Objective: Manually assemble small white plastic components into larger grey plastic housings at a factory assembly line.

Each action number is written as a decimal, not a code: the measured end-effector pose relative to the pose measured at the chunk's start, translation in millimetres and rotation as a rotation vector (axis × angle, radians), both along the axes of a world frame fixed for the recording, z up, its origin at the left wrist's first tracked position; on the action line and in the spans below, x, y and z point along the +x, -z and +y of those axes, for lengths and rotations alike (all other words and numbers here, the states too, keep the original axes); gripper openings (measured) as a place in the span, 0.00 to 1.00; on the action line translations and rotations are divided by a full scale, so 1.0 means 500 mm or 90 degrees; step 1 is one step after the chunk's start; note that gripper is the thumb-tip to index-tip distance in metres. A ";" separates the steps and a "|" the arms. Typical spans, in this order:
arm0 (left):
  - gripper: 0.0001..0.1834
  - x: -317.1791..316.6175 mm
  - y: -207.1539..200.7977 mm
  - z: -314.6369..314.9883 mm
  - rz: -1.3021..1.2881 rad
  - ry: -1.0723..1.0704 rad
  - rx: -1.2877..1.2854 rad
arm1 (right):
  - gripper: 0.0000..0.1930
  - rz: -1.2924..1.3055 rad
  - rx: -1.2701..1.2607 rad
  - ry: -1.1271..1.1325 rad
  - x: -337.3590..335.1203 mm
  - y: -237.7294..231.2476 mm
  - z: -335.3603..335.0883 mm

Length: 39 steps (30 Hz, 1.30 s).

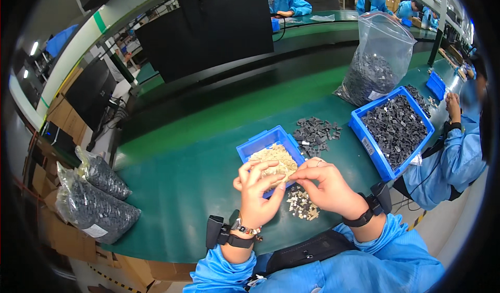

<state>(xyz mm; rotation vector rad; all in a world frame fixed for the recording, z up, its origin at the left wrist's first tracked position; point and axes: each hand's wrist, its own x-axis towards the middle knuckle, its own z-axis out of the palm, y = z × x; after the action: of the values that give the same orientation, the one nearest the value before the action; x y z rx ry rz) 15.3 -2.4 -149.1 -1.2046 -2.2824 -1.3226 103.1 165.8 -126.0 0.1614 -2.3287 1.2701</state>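
Observation:
My left hand (259,191) and my right hand (325,185) meet fingertip to fingertip just in front of a small blue bin (260,142) filled with tiny beige parts (276,157). Both pinch a small part between them; it is too small to make out. Below the hands, a little heap of assembled beige-and-dark pieces (302,205) lies on the green table (187,183). A pile of small dark grey parts (314,132) sits beyond the bin. Each wrist wears a black strap-on device.
A larger blue bin (367,139) of dark parts stands at the right, with a clear bag (376,59) of them behind it. A co-worker in a blue coat (453,157) sits at the right. Two full bags (94,204) rest at the table's left end. Black monitors (219,27) stand behind.

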 end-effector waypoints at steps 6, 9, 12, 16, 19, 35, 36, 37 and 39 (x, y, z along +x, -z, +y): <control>0.09 -0.002 -0.001 -0.010 -0.002 0.002 0.009 | 0.06 0.034 -0.016 0.046 -0.021 0.004 -0.027; 0.06 -0.006 0.009 -0.011 -0.051 0.022 0.052 | 0.05 0.057 0.006 0.067 -0.028 0.004 -0.032; 0.05 -0.014 0.015 -0.005 -0.063 0.019 0.075 | 0.05 0.076 0.024 0.058 -0.036 0.015 -0.029; 0.04 -0.010 0.005 -0.003 -0.048 -0.015 0.065 | 0.06 0.100 0.057 0.069 -0.039 0.017 -0.032; 0.04 -0.006 0.006 -0.004 -0.019 -0.042 0.039 | 0.06 0.119 0.083 0.075 -0.040 0.026 -0.035; 0.02 -0.008 0.013 -0.003 -0.078 -0.057 0.013 | 0.08 0.104 0.114 0.041 -0.036 0.034 -0.037; 0.02 -0.008 0.014 -0.004 -0.076 -0.056 0.014 | 0.07 0.101 0.120 0.052 -0.034 0.032 -0.038; 0.02 -0.008 0.016 -0.006 -0.065 -0.058 0.015 | 0.07 0.099 0.126 0.063 -0.033 0.031 -0.038; 0.02 -0.006 0.015 -0.006 -0.054 -0.058 0.015 | 0.08 0.119 0.135 0.070 -0.036 0.032 -0.036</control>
<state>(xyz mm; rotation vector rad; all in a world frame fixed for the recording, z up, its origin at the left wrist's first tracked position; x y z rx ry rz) 12.1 -5.2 -156.4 -1.0436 -2.3426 -1.3877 85.3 147.7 -142.0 0.2091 -2.2715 0.9137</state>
